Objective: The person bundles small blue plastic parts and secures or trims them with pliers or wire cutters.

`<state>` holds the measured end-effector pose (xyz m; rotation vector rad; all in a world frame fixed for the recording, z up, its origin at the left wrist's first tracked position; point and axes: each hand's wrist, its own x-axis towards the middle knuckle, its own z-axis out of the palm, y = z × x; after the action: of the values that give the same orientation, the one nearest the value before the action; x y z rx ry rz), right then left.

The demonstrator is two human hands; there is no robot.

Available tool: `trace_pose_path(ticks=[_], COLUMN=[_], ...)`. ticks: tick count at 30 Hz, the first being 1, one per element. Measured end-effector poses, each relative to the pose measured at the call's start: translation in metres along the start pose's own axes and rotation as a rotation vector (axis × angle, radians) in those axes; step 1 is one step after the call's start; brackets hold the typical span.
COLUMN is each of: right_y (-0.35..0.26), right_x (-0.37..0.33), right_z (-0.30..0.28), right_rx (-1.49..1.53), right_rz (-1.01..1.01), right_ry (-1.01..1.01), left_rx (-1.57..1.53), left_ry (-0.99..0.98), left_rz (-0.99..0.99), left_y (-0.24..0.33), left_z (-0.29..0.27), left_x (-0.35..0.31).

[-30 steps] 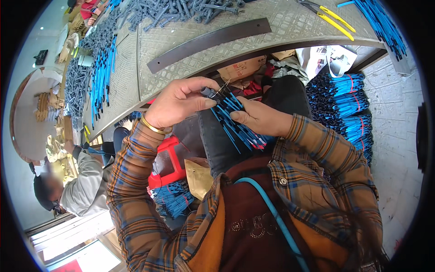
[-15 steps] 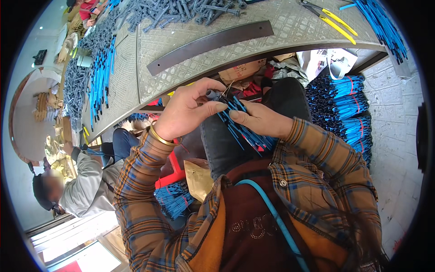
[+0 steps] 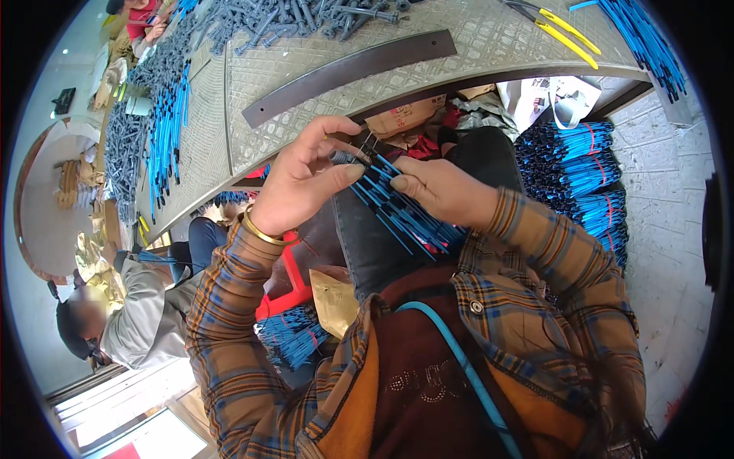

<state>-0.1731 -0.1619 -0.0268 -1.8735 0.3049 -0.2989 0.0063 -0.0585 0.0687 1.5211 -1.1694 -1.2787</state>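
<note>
Over my lap, my right hand (image 3: 443, 190) grips a loose bundle of thin blue rods or wires with black ends (image 3: 409, 218). Its thumb presses on top of them. The black tips, with thin pins sticking out, point up and left toward my left hand (image 3: 302, 180). That hand has its thumb and index finger spread apart around a small grey ribbed plastic piece (image 3: 343, 157), which rests in the curled fingers. The lower fingers are partly hidden.
On the table (image 3: 321, 103) lie a dark curved metal strip (image 3: 352, 73), a heap of grey plastic plugs (image 3: 298, 19), yellow-handled pliers (image 3: 566, 37) and blue wires (image 3: 638, 38). Tied blue bundles (image 3: 589, 172) are stacked at right. A co-worker (image 3: 145, 306) sits at left.
My left hand has drawn back slightly left, and its index finger and thumb have opened wider. More of the black tips shows between the hands. The view has shifted a little.
</note>
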Motion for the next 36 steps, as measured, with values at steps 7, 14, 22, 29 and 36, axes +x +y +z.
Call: trace_pose_path(ticks=[7,14,22,29,36], right_y=[0.021,0.011,0.000,-0.005,-0.020], right_x=[0.014,0.008,-0.008,-0.010,-0.014], right_z=[-0.006,-0.008,-0.003,0.007,0.012], right_rx=[0.118,0.140,0.065,-0.015,-0.031], right_rz=[-0.092,-0.007,0.006,0.008,0.074], right_ry=[-0.318,-0.295,-0.125,-0.037,-0.003], left_rx=[-0.011,0.005,-0.319,-0.262,0.029], left_ry=[-0.047,-0.066,0.183,0.485,0.555], left_rz=[-0.012,-0.032,0.188,0.300,0.275], left_y=[-0.006,-0.001,-0.043,-0.058,-0.059], left_z=[0.000,0.004,0.040,0.073,0.071], left_x=[-0.002,-0.001,-0.001,-0.001,0.003])
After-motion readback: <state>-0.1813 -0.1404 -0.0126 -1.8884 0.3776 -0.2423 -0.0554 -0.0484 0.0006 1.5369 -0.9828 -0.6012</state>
